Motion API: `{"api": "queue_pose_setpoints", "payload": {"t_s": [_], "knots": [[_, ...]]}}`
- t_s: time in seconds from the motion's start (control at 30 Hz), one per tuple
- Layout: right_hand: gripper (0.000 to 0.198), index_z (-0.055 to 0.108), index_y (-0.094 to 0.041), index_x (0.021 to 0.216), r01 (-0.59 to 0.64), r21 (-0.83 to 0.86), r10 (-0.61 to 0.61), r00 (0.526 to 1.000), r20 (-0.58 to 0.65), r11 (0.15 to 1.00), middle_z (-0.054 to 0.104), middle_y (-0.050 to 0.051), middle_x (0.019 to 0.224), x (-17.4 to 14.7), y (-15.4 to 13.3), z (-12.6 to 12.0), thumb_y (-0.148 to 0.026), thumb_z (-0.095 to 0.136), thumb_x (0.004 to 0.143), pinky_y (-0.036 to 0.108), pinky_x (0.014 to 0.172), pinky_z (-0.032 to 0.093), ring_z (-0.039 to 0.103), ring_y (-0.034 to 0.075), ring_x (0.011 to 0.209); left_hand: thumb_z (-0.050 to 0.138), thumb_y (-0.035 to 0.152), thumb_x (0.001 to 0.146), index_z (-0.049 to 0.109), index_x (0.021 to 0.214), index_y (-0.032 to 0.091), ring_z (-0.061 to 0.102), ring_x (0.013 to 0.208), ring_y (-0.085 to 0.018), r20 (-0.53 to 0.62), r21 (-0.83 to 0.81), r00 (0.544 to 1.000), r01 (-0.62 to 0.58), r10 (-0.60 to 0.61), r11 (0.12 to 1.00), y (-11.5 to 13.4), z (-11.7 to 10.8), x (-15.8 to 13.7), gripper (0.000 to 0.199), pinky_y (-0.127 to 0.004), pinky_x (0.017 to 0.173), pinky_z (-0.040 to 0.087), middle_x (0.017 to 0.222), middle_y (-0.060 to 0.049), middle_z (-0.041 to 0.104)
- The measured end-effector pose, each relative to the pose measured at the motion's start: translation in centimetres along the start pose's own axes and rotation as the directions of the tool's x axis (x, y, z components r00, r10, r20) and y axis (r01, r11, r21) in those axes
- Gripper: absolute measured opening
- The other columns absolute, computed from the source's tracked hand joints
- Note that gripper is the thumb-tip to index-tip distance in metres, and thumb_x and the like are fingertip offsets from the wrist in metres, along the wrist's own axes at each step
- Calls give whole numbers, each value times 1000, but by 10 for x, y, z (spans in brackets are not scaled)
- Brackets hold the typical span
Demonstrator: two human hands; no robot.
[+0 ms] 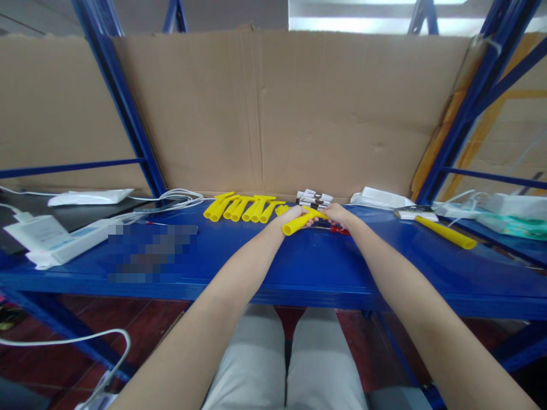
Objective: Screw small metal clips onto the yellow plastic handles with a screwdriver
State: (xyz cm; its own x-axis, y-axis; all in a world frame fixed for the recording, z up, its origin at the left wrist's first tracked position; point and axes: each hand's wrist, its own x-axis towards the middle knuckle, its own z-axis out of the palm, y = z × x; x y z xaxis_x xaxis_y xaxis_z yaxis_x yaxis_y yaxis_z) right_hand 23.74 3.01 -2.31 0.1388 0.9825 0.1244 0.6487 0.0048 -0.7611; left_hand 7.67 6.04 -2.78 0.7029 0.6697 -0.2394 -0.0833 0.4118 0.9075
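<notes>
My left hand (294,213) is wrapped round a yellow plastic tube (293,226), its open round end tilted toward me. At the tube's far, narrower end, the fingers of my right hand (335,213) are closed on the yellow part; the exact grip is too small to make out. Just below the right hand lies a screwdriver with a red handle (339,230). Left of my hands, several similar yellow tubes (239,208) lie side by side on the blue shelf (239,250). More small yellow pieces (281,209) show partly behind the left hand.
Small white boxes (314,198) sit behind my hands. A white power strip (72,242) and coiled white cable (183,197) lie left. At right are a white packet (380,198), a black-and-white box (415,213) and another yellow tube (447,232). Cardboard (320,114) stands behind, between blue posts (123,108).
</notes>
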Motion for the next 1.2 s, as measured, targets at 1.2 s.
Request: {"api": "queue_pose_setpoints", "payload": {"t_s": [1.2], "knots": [[18,56,-16,75,40,672,-152,982,109,740,62,-2,66,-40,-50,38,0,60,69,22,62,48,59,10,61,35,14,90,45,135,35,58,99,-20,185,813,789,212,586,-542,-7,-14,-104,51,-31,80,45,112,-8,56]]}}
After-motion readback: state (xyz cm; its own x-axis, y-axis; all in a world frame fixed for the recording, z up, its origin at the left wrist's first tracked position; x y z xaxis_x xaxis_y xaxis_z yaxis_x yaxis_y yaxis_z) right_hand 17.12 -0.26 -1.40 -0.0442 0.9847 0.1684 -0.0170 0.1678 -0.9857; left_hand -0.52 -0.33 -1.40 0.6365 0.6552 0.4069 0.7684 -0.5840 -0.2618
